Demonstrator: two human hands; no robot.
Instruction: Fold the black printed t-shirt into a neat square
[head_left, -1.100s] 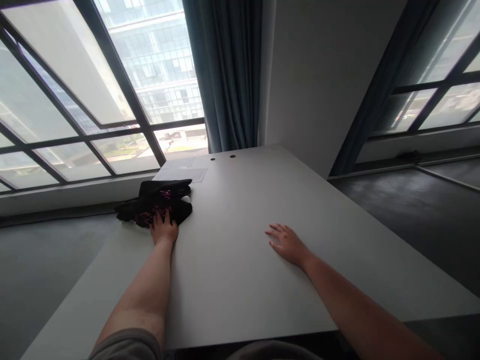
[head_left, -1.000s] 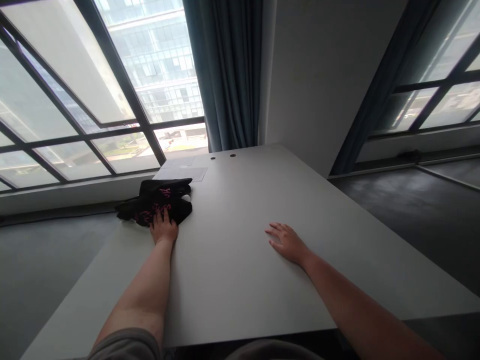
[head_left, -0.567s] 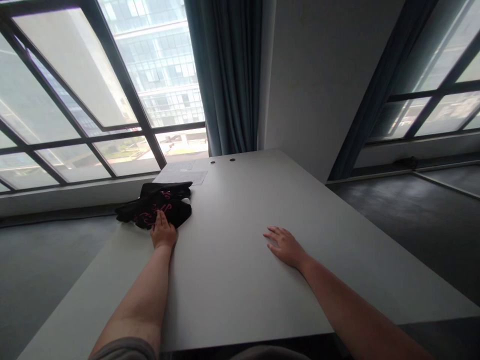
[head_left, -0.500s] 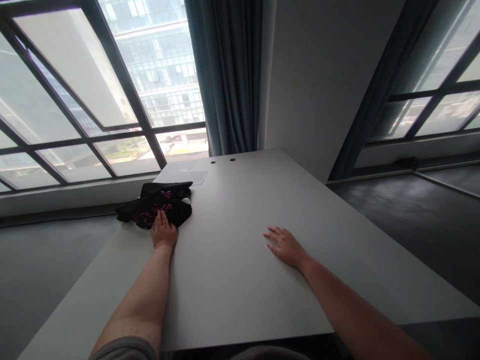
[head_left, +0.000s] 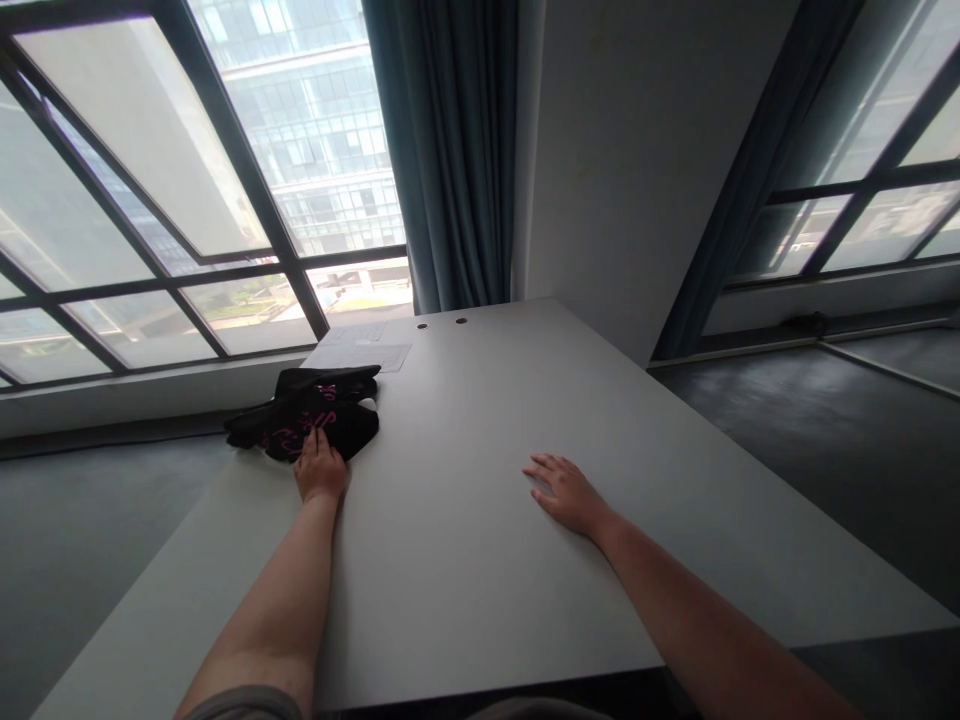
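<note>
A black folded cloth item (head_left: 355,428) with pink lettering lies in a crumpled pile on the left side of the white table (head_left: 450,560). On its near edge rests my left hand (head_left: 320,466), fingers stretched forward over the fabric and not gripping it. A small white patch shows at the pile's right side; I cannot tell what it is. My right hand (head_left: 568,494) lies palm down on the bare tabletop, right of centre, with its fingers apart and nothing in them.
Sheets of paper (head_left: 364,353) lie behind the cloth, near the far left corner. Two round holes (head_left: 461,321) mark the table's far edge. Beyond stand a blue curtain (head_left: 457,160), a wall (head_left: 645,150) and windows (head_left: 142,150). Grey floor (head_left: 810,420) borders the table.
The whole view has shifted very slightly. Both hands stay in practically the same places, the left on the cloth and the right on the table.
</note>
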